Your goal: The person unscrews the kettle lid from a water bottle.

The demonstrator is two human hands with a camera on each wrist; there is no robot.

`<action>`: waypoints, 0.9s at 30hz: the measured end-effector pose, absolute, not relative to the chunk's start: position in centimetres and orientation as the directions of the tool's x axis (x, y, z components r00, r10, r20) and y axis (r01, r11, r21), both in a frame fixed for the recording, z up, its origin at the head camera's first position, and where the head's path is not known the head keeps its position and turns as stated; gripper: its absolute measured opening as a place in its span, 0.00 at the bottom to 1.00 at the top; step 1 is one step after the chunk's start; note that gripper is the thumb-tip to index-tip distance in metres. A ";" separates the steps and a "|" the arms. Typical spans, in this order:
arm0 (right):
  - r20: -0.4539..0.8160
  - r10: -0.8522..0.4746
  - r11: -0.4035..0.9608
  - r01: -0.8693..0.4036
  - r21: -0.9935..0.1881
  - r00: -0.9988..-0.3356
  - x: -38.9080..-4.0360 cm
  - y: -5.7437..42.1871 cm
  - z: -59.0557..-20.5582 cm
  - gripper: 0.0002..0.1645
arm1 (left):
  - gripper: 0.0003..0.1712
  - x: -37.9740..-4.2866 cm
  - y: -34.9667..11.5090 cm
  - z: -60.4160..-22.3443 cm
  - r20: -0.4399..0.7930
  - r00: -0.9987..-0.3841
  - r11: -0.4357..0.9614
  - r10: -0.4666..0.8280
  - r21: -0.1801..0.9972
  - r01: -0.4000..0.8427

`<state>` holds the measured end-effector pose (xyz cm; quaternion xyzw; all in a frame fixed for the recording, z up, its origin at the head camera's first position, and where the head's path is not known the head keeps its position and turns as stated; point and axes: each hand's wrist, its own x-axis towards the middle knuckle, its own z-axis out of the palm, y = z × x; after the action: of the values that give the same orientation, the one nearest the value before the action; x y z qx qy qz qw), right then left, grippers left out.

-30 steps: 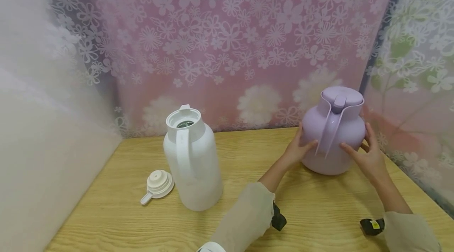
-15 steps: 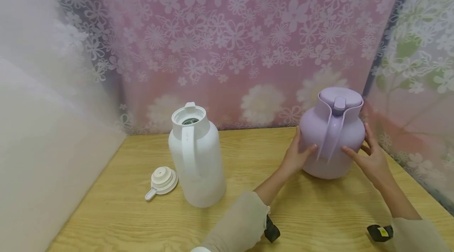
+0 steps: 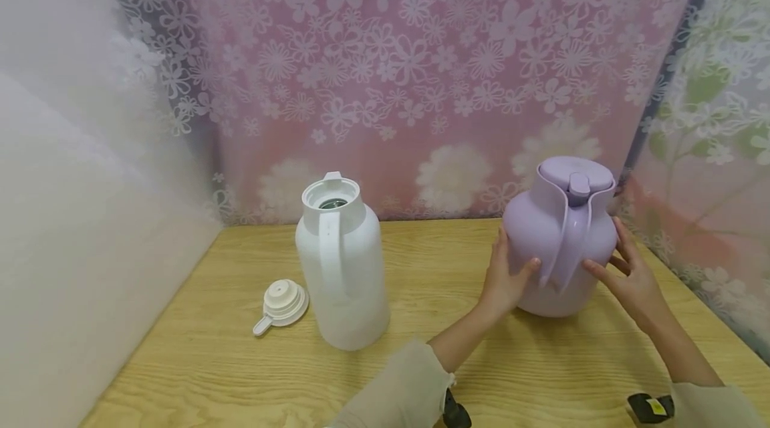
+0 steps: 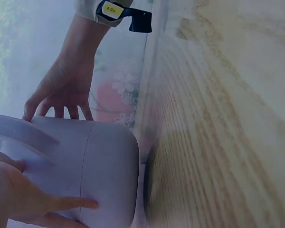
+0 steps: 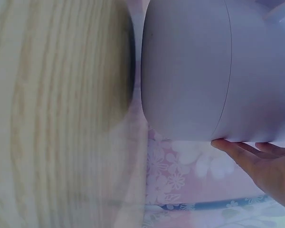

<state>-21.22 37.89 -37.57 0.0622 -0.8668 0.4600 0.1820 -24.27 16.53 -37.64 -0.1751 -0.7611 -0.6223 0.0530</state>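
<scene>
Left hand (image 3: 504, 281) and right hand (image 3: 635, 286), fingers spread, grip a lilac jug (image 3: 535, 227). It hangs just above the wooden table (image 3: 436, 274).

From here I read the lavender jug (image 3: 535, 231) as smooth plastic with a soft satin sheen, its handle (image 3: 575, 247) slightly glossier. The white jug (image 3: 363, 281) looks like smooth plastic too; the loose stopper (image 3: 284, 299) seems plainer, matt plastic. I see wood grain across the low-sheen tabletop (image 3: 210, 374) and matt, wrinkled cloth in the sleeve (image 3: 400, 384).
</scene>
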 end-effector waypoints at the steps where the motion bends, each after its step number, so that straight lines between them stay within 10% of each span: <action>1: 0.373 0.055 0.569 -0.278 -0.774 -0.926 -21.2 37.8 -37.5 0.50 | 0.44 -24.1 16.5 -37.6 0.297 -0.935 0.162 0.194 0.930 0.329; 27: 0.460 -0.057 0.493 -0.425 -0.759 -0.886 -20.4 35.2 -37.0 0.53 | 0.44 -19.9 14.1 -37.3 0.308 -0.951 0.090 0.034 0.947 0.310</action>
<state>-20.41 35.24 -36.96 0.1431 -0.8427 0.4826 0.1907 -19.94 14.13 -37.34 -0.1175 -0.7308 -0.6643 0.1038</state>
